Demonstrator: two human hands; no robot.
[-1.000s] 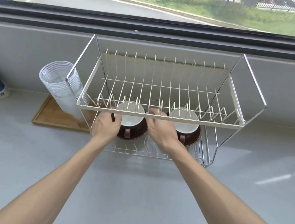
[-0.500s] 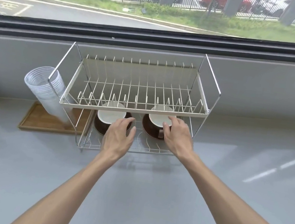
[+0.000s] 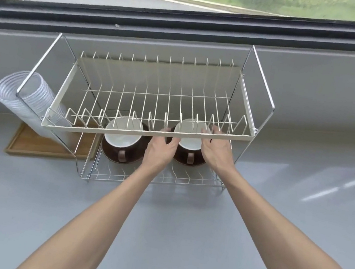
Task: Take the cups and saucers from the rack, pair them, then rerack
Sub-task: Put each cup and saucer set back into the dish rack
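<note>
Hands (image 3: 189,150) flank right cup (image 3: 189,139); fingertips blurred, contact unclear.

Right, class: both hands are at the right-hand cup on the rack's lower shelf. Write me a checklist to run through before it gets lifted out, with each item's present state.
1. Left hand and right hand flank the right cup, one on each side: ok.
2. Fingers firmly closed on the cup: cannot tell; they look loosely curled and blurred.
3. Cup sits on its brown saucer: ok.
4. Headroom under the upper shelf: not ok; its front rail crosses right over the cup, so draw it forward first.
5. Left cup stands apart from the hands: ok.
6. Grey counter in front is free for setting down: ok.
</note>
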